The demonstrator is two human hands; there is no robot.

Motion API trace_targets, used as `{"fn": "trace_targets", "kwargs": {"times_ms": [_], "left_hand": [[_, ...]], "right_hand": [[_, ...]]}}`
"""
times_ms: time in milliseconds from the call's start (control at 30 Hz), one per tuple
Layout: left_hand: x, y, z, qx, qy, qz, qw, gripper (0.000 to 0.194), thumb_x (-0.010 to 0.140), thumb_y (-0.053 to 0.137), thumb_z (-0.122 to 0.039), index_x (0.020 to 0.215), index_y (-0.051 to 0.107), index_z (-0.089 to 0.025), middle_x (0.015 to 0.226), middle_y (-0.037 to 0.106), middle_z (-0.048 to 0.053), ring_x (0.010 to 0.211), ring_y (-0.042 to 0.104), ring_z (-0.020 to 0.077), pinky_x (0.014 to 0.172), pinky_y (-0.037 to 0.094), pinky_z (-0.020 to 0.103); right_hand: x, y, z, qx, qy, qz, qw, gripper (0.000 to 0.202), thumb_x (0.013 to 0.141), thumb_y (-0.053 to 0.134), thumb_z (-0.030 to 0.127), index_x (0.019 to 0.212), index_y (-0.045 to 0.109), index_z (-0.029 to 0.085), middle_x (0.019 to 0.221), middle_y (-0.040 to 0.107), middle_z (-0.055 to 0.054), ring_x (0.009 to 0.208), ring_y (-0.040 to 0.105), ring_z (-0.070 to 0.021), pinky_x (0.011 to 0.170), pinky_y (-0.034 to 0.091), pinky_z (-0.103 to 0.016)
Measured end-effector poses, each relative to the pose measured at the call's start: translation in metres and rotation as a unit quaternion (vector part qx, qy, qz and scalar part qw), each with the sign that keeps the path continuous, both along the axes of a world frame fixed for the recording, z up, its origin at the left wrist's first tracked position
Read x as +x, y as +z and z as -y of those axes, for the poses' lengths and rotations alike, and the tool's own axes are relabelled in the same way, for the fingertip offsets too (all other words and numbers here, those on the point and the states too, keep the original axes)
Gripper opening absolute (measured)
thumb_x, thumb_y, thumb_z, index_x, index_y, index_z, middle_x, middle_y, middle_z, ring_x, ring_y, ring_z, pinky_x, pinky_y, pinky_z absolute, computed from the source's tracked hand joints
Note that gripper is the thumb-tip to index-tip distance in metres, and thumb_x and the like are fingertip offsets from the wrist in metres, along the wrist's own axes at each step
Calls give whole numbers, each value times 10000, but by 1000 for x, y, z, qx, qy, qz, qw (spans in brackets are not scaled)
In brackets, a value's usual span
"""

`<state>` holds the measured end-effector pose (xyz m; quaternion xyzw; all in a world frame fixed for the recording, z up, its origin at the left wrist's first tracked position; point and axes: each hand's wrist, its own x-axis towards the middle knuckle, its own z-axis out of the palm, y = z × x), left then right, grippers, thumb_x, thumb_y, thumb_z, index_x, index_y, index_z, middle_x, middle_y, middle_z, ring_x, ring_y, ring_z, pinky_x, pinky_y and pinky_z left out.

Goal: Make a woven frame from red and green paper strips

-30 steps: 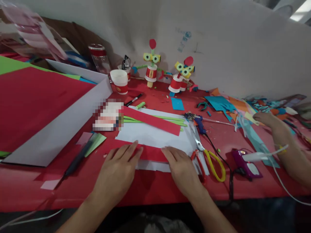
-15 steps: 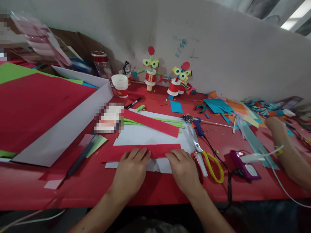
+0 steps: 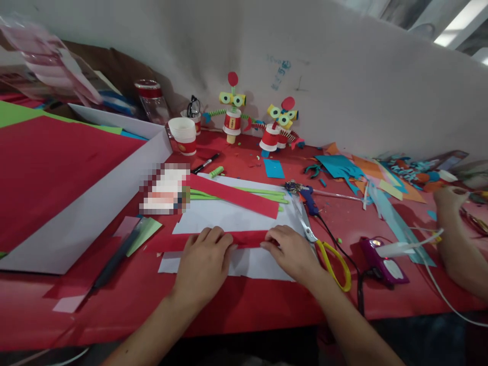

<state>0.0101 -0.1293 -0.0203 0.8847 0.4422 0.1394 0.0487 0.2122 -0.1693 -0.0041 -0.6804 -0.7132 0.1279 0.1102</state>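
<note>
A strip of red paper lies crosswise on white sheets, looking narrow between my hands. My left hand bends its fingers over the left part of the strip, thumb at the near edge. At the strip's right end, my right hand grips the paper between thumb and curled fingers. Just beyond lies a second red paper strip, slanting across several thin green strips. Scissors with yellow handles rest close to my right hand, partly covered. My fingers hide both ends of the fold line.
A glue gun with its cord lies at right, near a purple power socket. A utility knife is at left beside a white box. Paper cups and cup figures stand behind. Another person's hand is at right.
The strip under my hands looks narrower, its near edge turned up. My right hand has shifted slightly right and rolled inward, covering the red-handled tool. The other person's hand moved slightly right.
</note>
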Motion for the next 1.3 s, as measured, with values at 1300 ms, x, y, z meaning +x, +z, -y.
{"fn": "trace_targets", "kwargs": {"times_ms": [1300], "left_hand": [[12, 6, -45, -198, -38, -43, 979, 236, 846, 487, -377, 697, 558, -207, 771, 633, 22, 699, 580, 195, 546, 325, 282]], "right_hand": [[9, -7, -3, -44, -62, -31, 997, 141, 861, 580, 291, 752, 589, 201, 775, 623, 4, 725, 553, -137, 636, 331, -248]]}}
